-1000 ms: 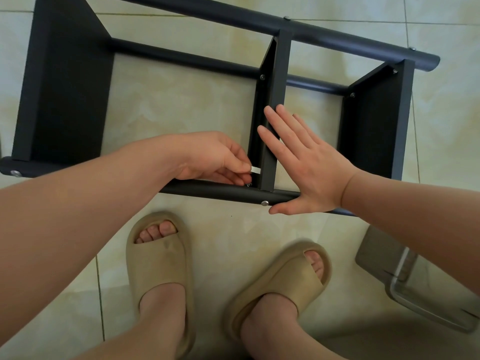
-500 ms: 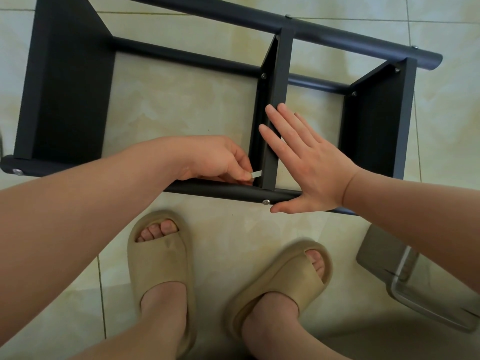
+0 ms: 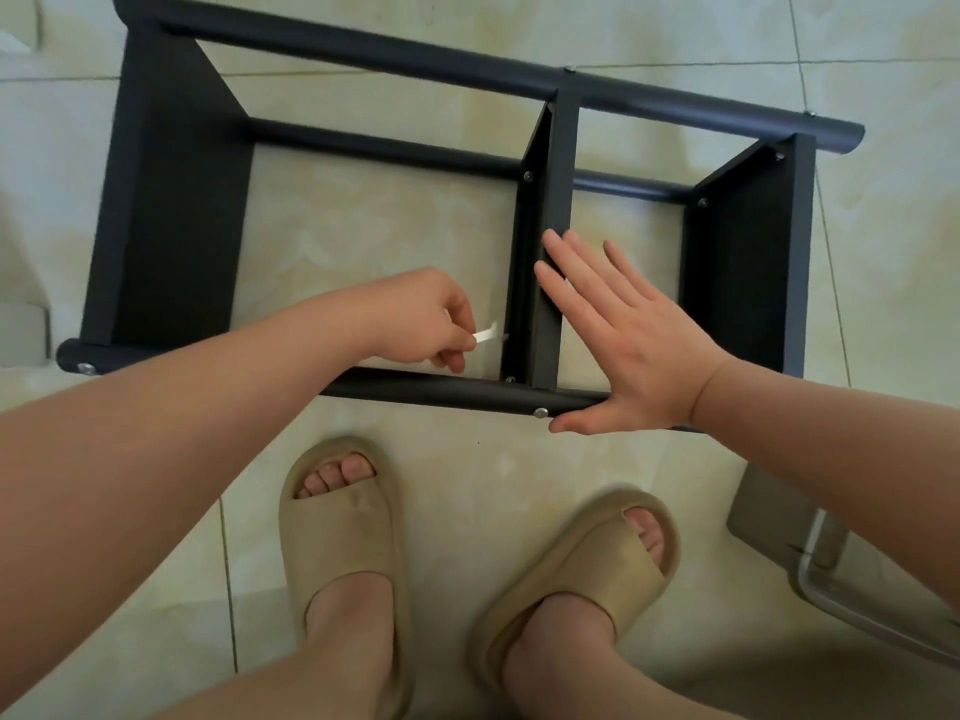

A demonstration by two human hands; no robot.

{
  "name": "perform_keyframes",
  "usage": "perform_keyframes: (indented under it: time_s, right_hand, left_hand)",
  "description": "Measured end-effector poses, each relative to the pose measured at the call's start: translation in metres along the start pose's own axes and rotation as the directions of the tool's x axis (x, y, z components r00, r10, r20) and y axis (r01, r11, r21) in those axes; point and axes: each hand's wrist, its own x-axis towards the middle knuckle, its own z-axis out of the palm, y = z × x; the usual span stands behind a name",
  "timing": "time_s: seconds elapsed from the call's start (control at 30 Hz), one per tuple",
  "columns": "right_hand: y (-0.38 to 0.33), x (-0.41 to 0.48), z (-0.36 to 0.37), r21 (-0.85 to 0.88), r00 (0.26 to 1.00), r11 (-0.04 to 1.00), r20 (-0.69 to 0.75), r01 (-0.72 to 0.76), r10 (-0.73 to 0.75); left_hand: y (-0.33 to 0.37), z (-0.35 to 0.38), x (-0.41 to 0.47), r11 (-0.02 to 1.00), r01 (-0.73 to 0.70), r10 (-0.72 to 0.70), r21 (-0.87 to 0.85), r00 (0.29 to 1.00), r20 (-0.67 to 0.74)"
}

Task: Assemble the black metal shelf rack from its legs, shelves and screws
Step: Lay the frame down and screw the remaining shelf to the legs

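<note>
Item: black metal shelf rack (image 3: pixel 171 215), matte finish, lying on its side on the glossy cream tiled floor (image 3: pixel 363 226).
- Legs: round tubes running left to right. The far leg (image 3: pixel 415 57) is uppermost in view; the near leg (image 3: pixel 441 389) lies just ahead of the feet.
- Shelves: three flat panels standing on edge between the legs. The middle shelf (image 3: pixel 563 148) is seen nearly edge-on.
- Fixings: small silver round-headed screws; one screw (image 3: pixel 541 412) shows on the near leg below the middle shelf.

Left hand (image 3: pixel 421 319): fingers curled, thumb and forefinger pinching a small pale tool (image 3: pixel 485 336). The tool is blurred and its kind cannot be told. Its tip points at the middle shelf's lower corner, just above the near leg.

Right hand (image 3: pixel 628 345): flat, fingers straight and slightly spread. The fingertips lie against the middle shelf, and the thumb and heel of the palm lie over the near leg. It grasps nothing.

Also present:
- beige moulded open-toe sandals (image 3: pixel 337 517), smooth and thick-soled, on both feet
- a grey container (image 3: pixel 769 522) with a pale rim, lower right, partly hidden by the right forearm
</note>
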Motion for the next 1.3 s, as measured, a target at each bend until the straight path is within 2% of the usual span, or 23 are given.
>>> perform_keyframes:
  time_s: [0.07,0.13,0.27,0.4,0.5,0.63,0.7,0.77,0.83,0.97,1.07,1.3]
  right_hand:
    - [-0.007,-0.007,-0.003,0.027,0.995,0.996,0.055,-0.087,0.085]
    - [-0.014,-0.008,-0.010,0.051,0.982,0.988,0.135,-0.143,0.135]
    - [-0.012,0.000,-0.043,0.167,0.944,0.949,0.241,-0.269,0.225]
    - [0.007,0.016,-0.081,0.230,0.901,0.874,0.185,-0.428,0.392]
    - [0.030,0.038,-0.098,0.215,0.853,0.825,0.160,-0.522,0.498]
    - [0.063,0.069,-0.095,0.120,0.812,0.808,0.196,-0.576,0.550]
    - [0.080,0.082,-0.089,0.081,0.810,0.813,0.181,-0.577,0.557]
    - [0.094,0.091,-0.081,0.091,0.801,0.800,0.175,-0.593,0.573]
    - [0.102,0.097,-0.073,0.115,0.780,0.773,0.151,-0.624,0.607]
    - [0.102,0.097,-0.063,0.138,0.724,0.722,-0.038,-0.678,0.688]
    - [0.090,0.086,-0.069,0.096,0.726,0.732,-0.093,-0.675,0.681]
    - [0.046,0.047,-0.134,0.060,0.708,0.744,-0.266,-0.665,0.655]
  left_hand:
    - [0.003,-0.009,-0.008,0.989,-0.031,0.047,0.146,0.993,-0.111]
    - [0.013,-0.016,-0.019,0.983,-0.058,0.081,0.174,0.989,-0.128]
    - [0.045,-0.037,-0.041,0.931,-0.045,0.132,0.361,0.967,-0.220]
    - [0.076,-0.067,-0.044,0.903,-0.045,0.183,0.428,0.940,-0.287]
    - [0.093,-0.088,-0.031,0.885,-0.057,0.271,0.462,0.870,-0.412]
    - [0.101,-0.106,0.004,0.870,-0.038,0.341,0.492,0.767,-0.544]
    - [0.098,-0.116,0.024,0.818,0.024,0.360,0.575,0.757,-0.545]
    - [0.092,-0.128,0.041,0.780,0.088,0.334,0.620,0.780,-0.530]
    - [0.085,-0.140,0.055,0.797,0.125,0.275,0.590,0.796,-0.539]
    - [0.075,-0.151,0.068,0.850,0.127,0.217,0.512,0.800,-0.560]
    - [0.075,-0.149,0.056,0.867,0.115,0.216,0.485,0.791,-0.572]
    - [0.101,-0.145,-0.020,0.841,0.121,0.327,0.528,0.664,-0.673]
